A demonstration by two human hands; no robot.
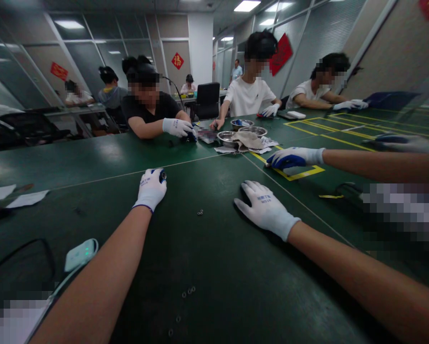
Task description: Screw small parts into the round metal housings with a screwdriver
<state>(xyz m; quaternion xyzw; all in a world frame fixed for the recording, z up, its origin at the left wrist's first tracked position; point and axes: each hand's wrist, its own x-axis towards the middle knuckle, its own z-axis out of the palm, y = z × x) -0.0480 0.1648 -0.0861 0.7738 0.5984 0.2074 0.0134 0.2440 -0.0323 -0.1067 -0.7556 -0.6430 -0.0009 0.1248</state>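
My left hand, in a white glove, is closed around a small dark round part that pokes out at the fingertips, held just above the green table. My right hand, also gloved, lies flat on the table with its fingers spread and nothing in it. Between the two hands sits a tiny metal ring piece. Several small metal rings lie on the table close to my body.
A co-worker's gloved hand reaches in from the right over a yellow-taped square. Metal bowls and a rag sit mid-table. Other people work across the table. A white device and paper slips lie left.
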